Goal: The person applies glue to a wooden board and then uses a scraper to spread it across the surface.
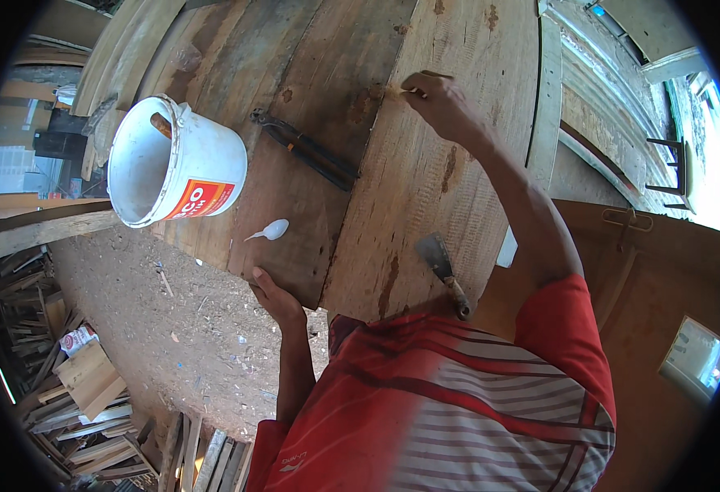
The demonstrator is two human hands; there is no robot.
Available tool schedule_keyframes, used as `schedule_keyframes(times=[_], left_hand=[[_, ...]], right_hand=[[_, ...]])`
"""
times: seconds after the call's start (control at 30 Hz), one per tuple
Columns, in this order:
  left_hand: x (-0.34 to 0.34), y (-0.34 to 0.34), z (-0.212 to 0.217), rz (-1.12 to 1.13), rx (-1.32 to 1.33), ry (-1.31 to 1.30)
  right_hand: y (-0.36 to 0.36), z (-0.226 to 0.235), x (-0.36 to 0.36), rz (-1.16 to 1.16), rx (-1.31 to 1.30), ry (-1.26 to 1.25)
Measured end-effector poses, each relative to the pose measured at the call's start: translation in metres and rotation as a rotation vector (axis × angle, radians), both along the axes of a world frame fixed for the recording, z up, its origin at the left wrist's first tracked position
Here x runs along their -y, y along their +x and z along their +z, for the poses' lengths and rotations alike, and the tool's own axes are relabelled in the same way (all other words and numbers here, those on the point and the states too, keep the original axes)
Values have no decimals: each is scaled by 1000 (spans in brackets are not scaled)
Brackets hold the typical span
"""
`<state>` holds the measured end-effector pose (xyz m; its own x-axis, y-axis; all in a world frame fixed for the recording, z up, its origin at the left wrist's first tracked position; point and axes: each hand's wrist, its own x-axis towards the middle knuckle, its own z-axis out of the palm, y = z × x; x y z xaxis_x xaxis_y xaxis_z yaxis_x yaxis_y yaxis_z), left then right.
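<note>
My right hand (443,105) is over the far part of a pale, grooved wooden board (425,189). Its fingers are curled round a small, thin, tan-edged piece that I cannot make out. At the near left edge of the darker board (294,266), my left hand (279,302) grips the rim, thumb on top and the other fingers hidden. A white plastic spoon (274,230) lies just beyond that thumb. Black-handled pincers (306,152) rest on the dark wood between the hands. Nearer my body, a putty knife (439,261) lies on the pale board.
A white bucket (224,156) with a brown handle-like stick inside stands on the left of the worktop. Wood offcuts (93,381) are piled on the floor at lower left. Long planks (593,115) lie beyond the right side, beside a brown panel (647,303).
</note>
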<state>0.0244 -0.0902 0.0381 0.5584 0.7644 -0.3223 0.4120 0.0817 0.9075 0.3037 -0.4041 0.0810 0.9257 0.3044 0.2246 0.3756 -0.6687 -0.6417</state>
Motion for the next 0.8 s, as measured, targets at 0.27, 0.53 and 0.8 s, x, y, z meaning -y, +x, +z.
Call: schedule_keyframes(times=[0.27, 0.53, 0.8], left_hand=[[-7, -4, -9, 8, 24, 16], [-18, -9, -25, -36, 86, -29], [-7, -4, -8, 9, 67, -19]], right_hand=[[-161, 40, 39, -63, -356, -72], [-293, 54, 12, -125, -569, -249], [-225, 42, 24, -136, -132, -112]])
